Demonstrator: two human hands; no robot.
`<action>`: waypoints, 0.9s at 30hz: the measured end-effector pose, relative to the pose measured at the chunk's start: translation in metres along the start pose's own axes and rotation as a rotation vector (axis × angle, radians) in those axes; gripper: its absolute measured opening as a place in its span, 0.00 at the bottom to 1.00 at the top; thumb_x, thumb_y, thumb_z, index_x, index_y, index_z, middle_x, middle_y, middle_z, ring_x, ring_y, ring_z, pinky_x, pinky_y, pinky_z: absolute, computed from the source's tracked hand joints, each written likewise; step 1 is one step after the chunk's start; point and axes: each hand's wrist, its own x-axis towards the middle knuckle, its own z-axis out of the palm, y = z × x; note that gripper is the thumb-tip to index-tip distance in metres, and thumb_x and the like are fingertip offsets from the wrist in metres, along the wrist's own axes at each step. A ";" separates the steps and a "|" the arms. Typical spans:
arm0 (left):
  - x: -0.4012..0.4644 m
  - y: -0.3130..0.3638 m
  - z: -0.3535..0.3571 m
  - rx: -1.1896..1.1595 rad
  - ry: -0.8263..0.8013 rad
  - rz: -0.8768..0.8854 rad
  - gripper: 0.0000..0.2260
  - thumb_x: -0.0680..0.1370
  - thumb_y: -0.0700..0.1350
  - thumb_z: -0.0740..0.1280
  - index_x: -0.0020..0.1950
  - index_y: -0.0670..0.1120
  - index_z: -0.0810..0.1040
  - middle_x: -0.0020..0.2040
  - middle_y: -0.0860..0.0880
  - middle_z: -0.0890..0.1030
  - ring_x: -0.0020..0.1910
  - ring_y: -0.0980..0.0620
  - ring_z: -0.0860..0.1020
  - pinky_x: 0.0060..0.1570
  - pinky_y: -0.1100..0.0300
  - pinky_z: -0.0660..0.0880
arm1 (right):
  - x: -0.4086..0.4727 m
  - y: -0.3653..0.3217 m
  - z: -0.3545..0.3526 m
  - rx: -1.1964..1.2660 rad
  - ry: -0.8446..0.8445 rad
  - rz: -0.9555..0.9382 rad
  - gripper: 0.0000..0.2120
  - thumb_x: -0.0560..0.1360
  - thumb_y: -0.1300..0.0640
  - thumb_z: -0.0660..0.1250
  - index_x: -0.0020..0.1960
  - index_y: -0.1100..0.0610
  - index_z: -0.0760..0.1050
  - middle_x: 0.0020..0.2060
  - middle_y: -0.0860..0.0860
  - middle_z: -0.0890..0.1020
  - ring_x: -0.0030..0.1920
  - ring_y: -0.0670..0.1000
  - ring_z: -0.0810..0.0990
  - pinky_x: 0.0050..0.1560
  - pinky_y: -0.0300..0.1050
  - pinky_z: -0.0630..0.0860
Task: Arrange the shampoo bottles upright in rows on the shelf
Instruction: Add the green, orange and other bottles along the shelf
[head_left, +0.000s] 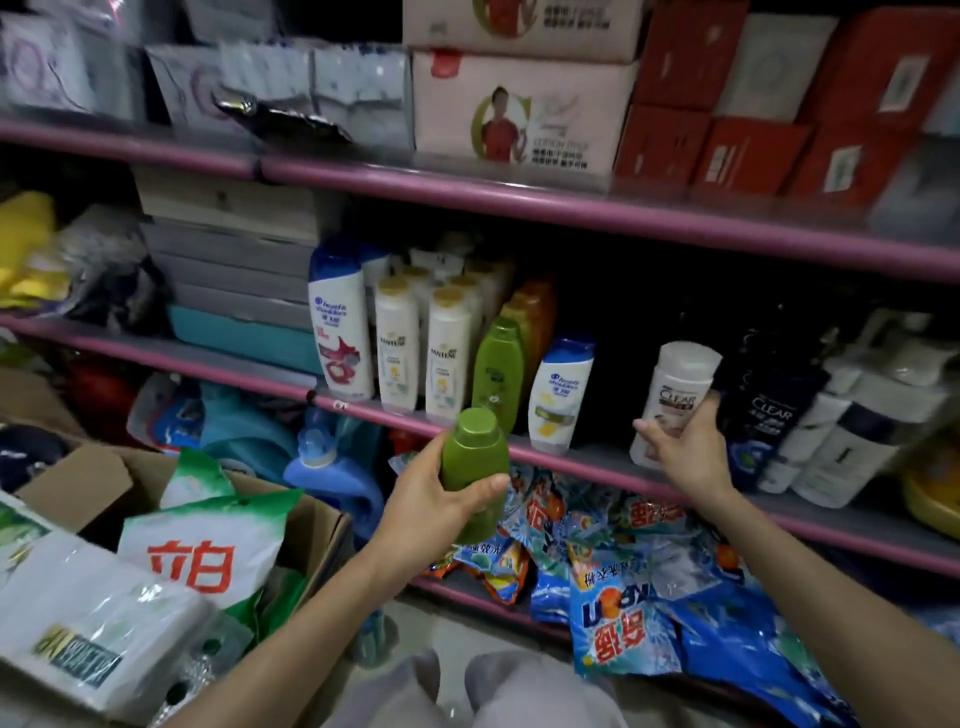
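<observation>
The left hand (431, 499) grips a green bottle (475, 462) cap-up, just below the shelf (587, 457) edge; the right hand (685, 447) curls around a white bottle (675, 395) standing on the shelf. Best to raise the green one clear of the rail and set it behind its twin (497, 374), just above the left hand, label forward. The shelf is dim, pink-edged, with crowded packets (613, 587) beneath both hands

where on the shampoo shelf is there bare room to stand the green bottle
One free patch: bare shelf between the small blue-capped bottle and the white Clear bottle in the right hand. Left of it, bottles stand packed; right, the dark Clear bottles crowd. The left hand holds the green bottle.
</observation>
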 end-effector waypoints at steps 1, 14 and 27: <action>0.001 0.003 0.002 -0.005 -0.014 0.003 0.14 0.71 0.51 0.74 0.54 0.61 0.77 0.48 0.61 0.82 0.48 0.63 0.80 0.44 0.68 0.77 | 0.002 0.001 -0.001 0.000 0.008 0.024 0.28 0.72 0.56 0.73 0.63 0.58 0.59 0.56 0.59 0.78 0.52 0.59 0.80 0.50 0.56 0.80; 0.014 0.040 0.056 -0.035 -0.149 -0.004 0.13 0.73 0.53 0.72 0.55 0.56 0.75 0.49 0.52 0.82 0.49 0.54 0.81 0.53 0.54 0.78 | -0.053 -0.060 -0.048 0.187 0.043 -0.312 0.20 0.75 0.53 0.68 0.65 0.46 0.68 0.62 0.48 0.72 0.60 0.43 0.75 0.60 0.40 0.74; 0.014 0.074 0.097 -0.135 -0.313 -0.002 0.13 0.76 0.42 0.69 0.60 0.48 0.74 0.52 0.48 0.83 0.51 0.52 0.82 0.53 0.53 0.79 | -0.090 -0.097 -0.054 0.359 -0.320 -0.370 0.18 0.74 0.62 0.70 0.57 0.42 0.75 0.51 0.46 0.81 0.52 0.45 0.81 0.49 0.39 0.78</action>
